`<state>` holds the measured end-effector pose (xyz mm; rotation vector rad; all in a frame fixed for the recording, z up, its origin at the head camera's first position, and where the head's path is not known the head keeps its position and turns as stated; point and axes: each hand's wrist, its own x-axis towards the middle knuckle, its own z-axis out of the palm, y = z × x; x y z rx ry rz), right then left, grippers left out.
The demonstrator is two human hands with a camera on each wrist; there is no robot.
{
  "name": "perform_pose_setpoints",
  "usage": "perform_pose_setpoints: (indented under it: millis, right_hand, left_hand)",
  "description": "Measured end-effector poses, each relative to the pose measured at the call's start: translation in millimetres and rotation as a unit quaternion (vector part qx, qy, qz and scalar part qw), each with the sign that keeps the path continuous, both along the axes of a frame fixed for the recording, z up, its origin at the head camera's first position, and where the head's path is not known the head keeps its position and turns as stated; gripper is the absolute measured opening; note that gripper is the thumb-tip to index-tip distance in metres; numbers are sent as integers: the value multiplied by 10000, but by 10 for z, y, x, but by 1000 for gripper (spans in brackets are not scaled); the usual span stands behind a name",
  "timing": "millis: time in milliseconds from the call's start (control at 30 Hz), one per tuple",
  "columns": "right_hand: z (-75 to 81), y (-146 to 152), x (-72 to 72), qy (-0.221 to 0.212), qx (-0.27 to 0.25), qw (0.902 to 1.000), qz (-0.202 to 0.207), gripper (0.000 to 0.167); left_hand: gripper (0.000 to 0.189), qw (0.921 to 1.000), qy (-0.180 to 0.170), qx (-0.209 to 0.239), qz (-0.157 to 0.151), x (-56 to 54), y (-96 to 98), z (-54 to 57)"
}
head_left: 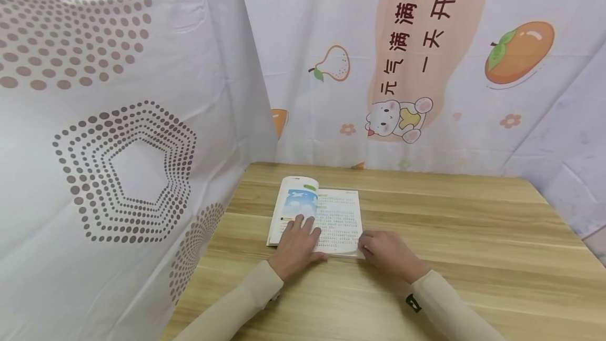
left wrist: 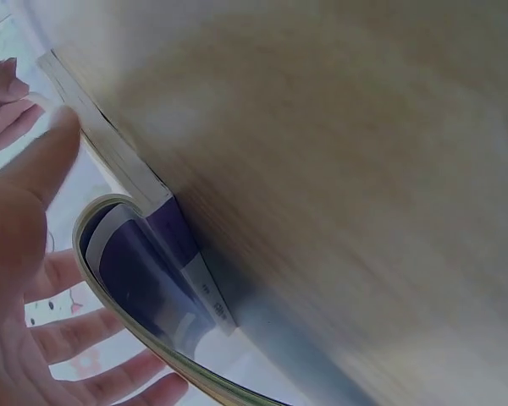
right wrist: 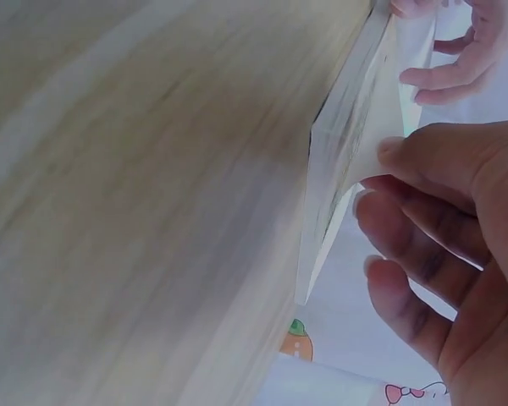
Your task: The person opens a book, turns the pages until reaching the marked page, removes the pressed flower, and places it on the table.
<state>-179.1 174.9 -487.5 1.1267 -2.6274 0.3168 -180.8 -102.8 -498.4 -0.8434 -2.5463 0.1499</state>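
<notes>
An open book (head_left: 337, 220) lies on the wooden table, its left pages curving up and bearing a blue sky picture. My left hand (head_left: 297, 243) rests on the left pages near the spine with its fingers spread. In the left wrist view that hand's thumb (left wrist: 55, 156) lies along the book's lower edge, and the curled pages (left wrist: 144, 279) arch beside its fingers. At the lower right corner, my right hand (head_left: 389, 252) pinches a page. The right wrist view shows the page corner (right wrist: 368, 161) lifted between thumb and forefinger, apart from the thick page block (right wrist: 343, 144).
The wooden table (head_left: 454, 225) extends to the right of the book and in front of it. A white dotted curtain (head_left: 142, 172) hangs along the left side. Behind the table hangs a printed cloth (head_left: 303, 93) with fruit and lettering.
</notes>
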Motion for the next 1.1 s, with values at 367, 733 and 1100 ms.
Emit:
perform_pose_setpoints:
  millis: [367, 733, 1100]
  right_hand:
    - [12, 43, 4, 157, -270, 9995, -25, 16]
    - [-10, 64, 1, 87, -776, 9963, -357, 72]
    - [-123, 6, 29, -142, 124, 9991, -384, 53]
  left_hand:
    - [51, 9998, 95, -41, 148, 7, 21, 37]
    - [24, 9987, 9, 299, 419, -7, 89, 61]
    - [20, 9910, 715, 945, 626, -79, 32, 102]
